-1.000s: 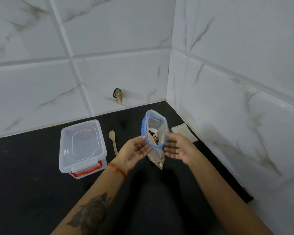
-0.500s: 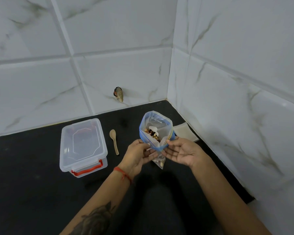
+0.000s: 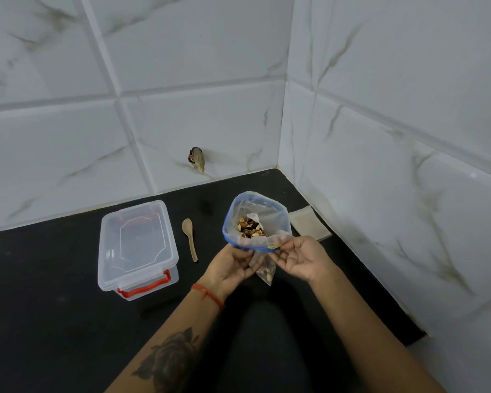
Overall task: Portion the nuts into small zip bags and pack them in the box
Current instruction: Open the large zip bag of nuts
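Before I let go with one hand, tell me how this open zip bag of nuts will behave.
Probably floppy: the zip bag is thin clear film, and its mouth stays wide only because the left hand and right hand pull it apart. The nuts sit loose inside, so it would likely sag and could spill if tilted.

Left hand (image 3: pixel 233 268) and right hand (image 3: pixel 301 259) pinch an open zip bag (image 3: pixel 270 214) of nuts (image 3: pixel 250 229) beside the lidded box (image 3: pixel 138 245).

One head-worn camera looks forward and down, close above the counter (image 3: pixel 54 321). The wall corner (image 3: pixel 278 165) sits at 12 o'clock, forearms entering from 6.
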Demonstrator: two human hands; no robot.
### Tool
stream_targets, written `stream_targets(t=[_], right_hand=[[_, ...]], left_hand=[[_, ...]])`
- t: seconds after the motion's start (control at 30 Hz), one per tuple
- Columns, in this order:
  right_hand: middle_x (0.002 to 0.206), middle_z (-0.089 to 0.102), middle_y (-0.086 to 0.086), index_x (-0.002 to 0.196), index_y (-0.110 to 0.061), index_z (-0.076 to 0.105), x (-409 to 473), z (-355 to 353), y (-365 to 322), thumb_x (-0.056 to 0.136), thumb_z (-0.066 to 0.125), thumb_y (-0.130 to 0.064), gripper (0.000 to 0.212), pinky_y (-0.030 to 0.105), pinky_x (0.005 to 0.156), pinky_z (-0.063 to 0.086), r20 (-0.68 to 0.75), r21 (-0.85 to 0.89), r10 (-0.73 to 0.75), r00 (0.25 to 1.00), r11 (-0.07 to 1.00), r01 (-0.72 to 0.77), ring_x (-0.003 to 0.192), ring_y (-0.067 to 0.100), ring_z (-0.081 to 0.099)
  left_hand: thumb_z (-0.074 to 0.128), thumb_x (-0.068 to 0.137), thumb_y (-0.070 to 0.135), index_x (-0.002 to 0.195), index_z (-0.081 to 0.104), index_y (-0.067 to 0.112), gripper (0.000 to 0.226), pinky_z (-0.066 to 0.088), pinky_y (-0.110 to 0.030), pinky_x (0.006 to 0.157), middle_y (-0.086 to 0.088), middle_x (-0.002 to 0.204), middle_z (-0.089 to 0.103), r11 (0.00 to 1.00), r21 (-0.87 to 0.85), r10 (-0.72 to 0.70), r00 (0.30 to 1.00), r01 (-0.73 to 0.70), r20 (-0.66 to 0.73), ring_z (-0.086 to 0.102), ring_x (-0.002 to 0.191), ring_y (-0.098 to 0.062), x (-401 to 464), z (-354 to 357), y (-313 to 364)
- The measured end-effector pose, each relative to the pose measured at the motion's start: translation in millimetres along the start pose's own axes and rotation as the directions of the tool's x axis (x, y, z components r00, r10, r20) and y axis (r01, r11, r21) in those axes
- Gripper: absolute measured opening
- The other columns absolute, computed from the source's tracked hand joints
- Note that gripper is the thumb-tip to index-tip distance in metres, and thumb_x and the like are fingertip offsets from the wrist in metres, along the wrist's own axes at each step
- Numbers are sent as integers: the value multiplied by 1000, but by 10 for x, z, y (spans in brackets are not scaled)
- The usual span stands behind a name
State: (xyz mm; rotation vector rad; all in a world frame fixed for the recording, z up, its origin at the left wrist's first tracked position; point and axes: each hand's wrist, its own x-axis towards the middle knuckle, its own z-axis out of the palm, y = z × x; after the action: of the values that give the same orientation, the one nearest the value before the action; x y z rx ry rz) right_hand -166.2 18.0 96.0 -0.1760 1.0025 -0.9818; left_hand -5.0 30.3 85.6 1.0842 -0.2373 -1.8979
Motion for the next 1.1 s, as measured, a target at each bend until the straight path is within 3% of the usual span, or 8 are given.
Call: stream_targets(t=[0.17,0.3,0.43,0.57,0.7,0.83,1.03,1.1], right_hand=[[106,62,22,104,1,58,-49,-76,-186,84,47,-5,24,47,73,55,-124,-391,-85,989,920,30,97,37,62],[100,62,9,95,-13,60,-10,32,-264,87,55,-17,10,40,79,56,-186,-667,-478,859,703,246,93,24,61],[101,59,-5,112,-20,59,228,262,-370,85,63,-34,30,26,81,45,186,-913,-761,621,101,396,93,12,55],[101,64,0,109,-18,64,537,415,-425,86,64,-34,27,25,74,43,437,-897,-666,605,-272,348,96,18,58],[85,67,1,85,-14,69,627,465,-564,91,58,-27,18,26,65,41,394,-919,-628,671,-256,299,81,17,59],[100,67,8,97,-11,67,628,479,-686,90,59,-24,17,30,80,48,99,-860,-301,949,453,233,91,19,60],[87,65,-4,94,-19,66,724,548,-647,87,62,-39,21,27,71,46,416,-909,-559,717,-247,335,83,15,60],[77,61,-5,88,-18,66,750,642,-679,91,58,-32,16,22,60,42,414,-907,-464,784,-281,312,78,15,58]], left_hand=[[39,85,-13,118,53,9,41,53,-40,74,-14,105,56,994,105,42,972,-18,-233,59,87,-23,-25,-161,152],[45,94,6,121,48,16,29,52,-39,83,-9,110,53,911,344,347,872,-227,-344,57,101,-23,47,-194,313],[51,95,29,120,48,24,25,51,-30,83,-3,122,52,530,751,648,759,-394,-60,55,109,-18,221,-31,507],[52,96,28,126,52,13,33,49,-27,87,-3,113,60,213,909,641,754,-358,147,55,100,-13,363,225,679],[50,96,18,89,65,14,17,50,-23,68,-5,88,65,194,927,568,807,-322,162,58,77,-12,519,251,866],[49,96,16,96,63,10,15,49,-25,64,-6,90,60,488,839,322,943,-241,84,57,80,-15,563,271,978],[50,96,28,103,65,14,22,47,-23,70,1,89,60,-45,945,455,835,-324,308,57,84,-12,648,352,1030],[49,97,25,101,65,11,22,46,-25,72,-2,87,60,-118,944,457,827,-308,327,56,81,-14,681,382,1042]])
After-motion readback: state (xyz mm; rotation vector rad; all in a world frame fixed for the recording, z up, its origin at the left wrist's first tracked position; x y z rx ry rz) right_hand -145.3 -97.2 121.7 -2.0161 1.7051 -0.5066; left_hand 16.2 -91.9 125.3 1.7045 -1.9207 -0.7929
